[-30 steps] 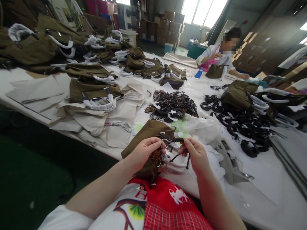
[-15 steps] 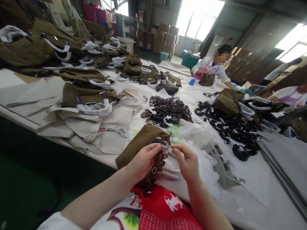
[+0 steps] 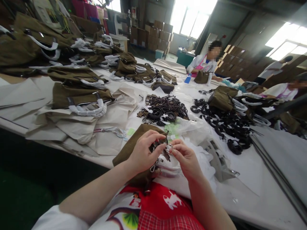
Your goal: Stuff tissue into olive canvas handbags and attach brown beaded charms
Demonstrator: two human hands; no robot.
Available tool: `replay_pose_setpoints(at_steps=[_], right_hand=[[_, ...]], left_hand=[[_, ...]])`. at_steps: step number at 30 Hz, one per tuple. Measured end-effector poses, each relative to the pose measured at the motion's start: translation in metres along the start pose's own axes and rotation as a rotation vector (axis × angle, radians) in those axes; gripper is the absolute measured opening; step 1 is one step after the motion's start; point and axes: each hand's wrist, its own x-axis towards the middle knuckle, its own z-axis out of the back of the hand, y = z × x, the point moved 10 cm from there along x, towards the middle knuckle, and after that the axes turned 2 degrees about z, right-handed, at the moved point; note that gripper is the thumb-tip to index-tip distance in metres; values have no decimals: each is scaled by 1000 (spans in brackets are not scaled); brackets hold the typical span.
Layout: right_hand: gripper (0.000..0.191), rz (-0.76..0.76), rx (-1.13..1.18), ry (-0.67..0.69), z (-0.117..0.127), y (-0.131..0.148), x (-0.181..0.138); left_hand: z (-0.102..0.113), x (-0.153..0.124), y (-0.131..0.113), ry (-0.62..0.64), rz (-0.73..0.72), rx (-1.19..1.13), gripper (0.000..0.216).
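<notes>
We see a shiny, rounded metal ring [image 3: 170, 146] above the near middle of the bench [image 3: 242, 198], pinched between thumb and forefinger of our right hand [image 3: 185, 157]. Our left hand [image 3: 145, 150] curls over dark pieces beside it (whether it grips them, we cannot tell). A slim silver clip [image 3: 153, 168] dangles below, its long axis pointing downward. Underneath lies our matte olive cloth bag [image 3: 129, 145], its outer edge slanting from near left to far right. Farther off, we have a knotted heap of dark cords [image 3: 168, 101].
</notes>
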Motion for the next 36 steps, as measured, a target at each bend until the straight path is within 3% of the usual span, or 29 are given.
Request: replay_pose_setpoints(at_steps=[4, 9, 12, 16, 18, 23, 27, 29, 33, 36], right_hand=[[15, -73, 229, 91, -8, -6, -9], [29, -348, 469, 307, -31, -21, -43], [36, -417, 484, 183, -12, -30, -57], [39, -462, 263, -131, 34, -51, -68], [40, -455, 181, -206, 46, -56, -70], [36, -410, 257, -196, 46, -51, -70], [30, -522, 495, 85, 16, -51, -80], [29, -532, 582, 152, 8, -51, -84], [26, -472, 612, 23, 19, -57, -83], [24, -385, 569, -150, 44, -58, -79]], left_hand=[[-21, 11, -18, 182, -53, -18, 16], [-36, 12, -29, 207, -84, -22, 15], [-47, 5, -18, 233, -51, 73, 9], [-87, -18, -3, 481, 31, 26, 16], [-102, -25, 1, 521, 104, -23, 16], [-113, -24, -3, 477, 111, 5, 10], [-106, -16, -15, 432, -24, 47, 12], [-105, -14, -18, 437, -61, 60, 13], [-111, -17, -11, 497, -35, 120, 13], [-119, -27, 13, 521, 12, 377, 53]])
